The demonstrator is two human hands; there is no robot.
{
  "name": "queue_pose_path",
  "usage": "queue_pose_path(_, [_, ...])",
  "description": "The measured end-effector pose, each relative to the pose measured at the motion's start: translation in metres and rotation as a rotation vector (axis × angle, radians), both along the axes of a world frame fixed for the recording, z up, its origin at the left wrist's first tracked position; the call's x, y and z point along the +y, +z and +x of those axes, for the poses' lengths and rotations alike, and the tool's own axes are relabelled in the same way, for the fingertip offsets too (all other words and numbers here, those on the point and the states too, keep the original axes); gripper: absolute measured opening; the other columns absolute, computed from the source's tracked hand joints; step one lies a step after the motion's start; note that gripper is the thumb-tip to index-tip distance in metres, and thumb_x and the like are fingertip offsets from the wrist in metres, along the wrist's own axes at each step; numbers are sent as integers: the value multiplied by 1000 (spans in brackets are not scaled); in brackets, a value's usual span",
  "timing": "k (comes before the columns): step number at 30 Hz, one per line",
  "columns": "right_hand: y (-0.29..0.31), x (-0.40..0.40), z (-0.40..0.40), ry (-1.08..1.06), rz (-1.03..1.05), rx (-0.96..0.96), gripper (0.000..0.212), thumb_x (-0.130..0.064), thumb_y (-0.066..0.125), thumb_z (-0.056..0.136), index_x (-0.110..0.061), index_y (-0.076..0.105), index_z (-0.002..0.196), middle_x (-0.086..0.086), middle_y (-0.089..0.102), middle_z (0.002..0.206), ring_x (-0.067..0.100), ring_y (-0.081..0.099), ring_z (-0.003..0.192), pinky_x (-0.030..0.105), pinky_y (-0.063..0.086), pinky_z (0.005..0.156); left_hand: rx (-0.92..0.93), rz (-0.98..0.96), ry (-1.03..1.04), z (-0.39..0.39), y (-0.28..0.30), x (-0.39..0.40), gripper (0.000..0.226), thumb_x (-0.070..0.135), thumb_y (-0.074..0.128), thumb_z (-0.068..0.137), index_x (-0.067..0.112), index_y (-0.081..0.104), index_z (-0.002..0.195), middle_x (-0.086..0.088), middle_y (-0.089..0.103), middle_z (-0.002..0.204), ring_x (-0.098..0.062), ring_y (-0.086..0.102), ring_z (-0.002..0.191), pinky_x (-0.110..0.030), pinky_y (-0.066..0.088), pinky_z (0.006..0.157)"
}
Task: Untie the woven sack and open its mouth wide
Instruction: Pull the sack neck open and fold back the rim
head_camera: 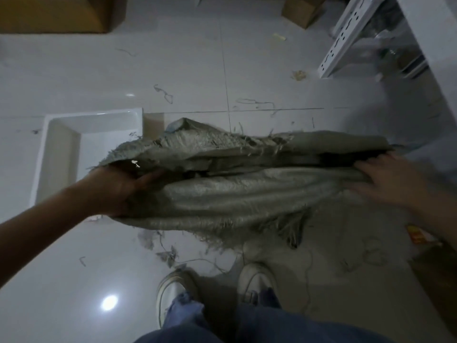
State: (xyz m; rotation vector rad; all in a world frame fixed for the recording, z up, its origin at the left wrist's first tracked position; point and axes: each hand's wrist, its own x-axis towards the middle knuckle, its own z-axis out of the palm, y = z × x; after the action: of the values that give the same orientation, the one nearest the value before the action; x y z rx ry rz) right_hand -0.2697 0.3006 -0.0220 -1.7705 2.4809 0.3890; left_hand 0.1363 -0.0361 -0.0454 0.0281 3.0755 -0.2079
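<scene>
A grey-green woven sack (237, 194) with frayed edges is held above the tiled floor, stretched sideways between both hands. My left hand (118, 189) grips its left end, thumb on top of the fabric. My right hand (388, 179) holds the right end, fingers curled over the rim. A dark narrow slit (351, 158) shows along the top between the two layers, widest near my right hand. No tie or string is visible on the sack. Loose threads hang from its lower edge.
A white plastic tub (61, 154) stands on the floor at left. Cardboard boxes (52, 13) sit at the far left and top centre. A white metal shelf frame (351, 35) is at right. Thread scraps litter the tiles; my shoes (257, 280) are below.
</scene>
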Motion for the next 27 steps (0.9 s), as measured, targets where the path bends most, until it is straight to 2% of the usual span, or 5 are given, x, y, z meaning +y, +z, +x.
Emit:
queue_pose_path(3, [7,-13,16,-321,3,-263,75,-68,8,88,-26,55,128,14,63,124,31,53,117,37,26,98,-174,44,-135,-6,15,7,37,42,62,78,17,66,106,-8,72,76,-26,70,67,-34,59,61])
queue_pose_path(7, [-21,-13,39,-253,360,-160,53,-58,23,93,-34,67,108,2,67,115,21,55,113,34,31,91,-769,58,46,-23,14,46,41,36,33,97,14,57,122,-2,58,122,-13,52,106,-23,38,99])
queue_pose_path(18, [-42,-71,58,-356,-308,111,83,-31,82,60,-11,44,130,30,50,116,43,49,104,49,38,87,332,223,495,-51,-7,43,45,40,43,93,6,41,122,-21,68,97,-38,69,75,-40,55,54])
queue_pose_path(22, [-43,-95,43,-380,-289,56,28,-19,67,77,-4,68,101,21,51,112,39,44,108,43,35,88,296,296,1180,-68,-10,31,56,41,55,89,13,40,135,-19,68,99,-42,64,85,-43,47,68])
queue_pose_path(27, [-17,-109,22,-671,-355,-639,18,-17,43,91,-7,55,84,8,51,82,22,48,78,30,32,61,170,348,1107,-66,-14,1,31,28,52,89,3,67,99,-29,57,97,-43,50,99,-44,44,75])
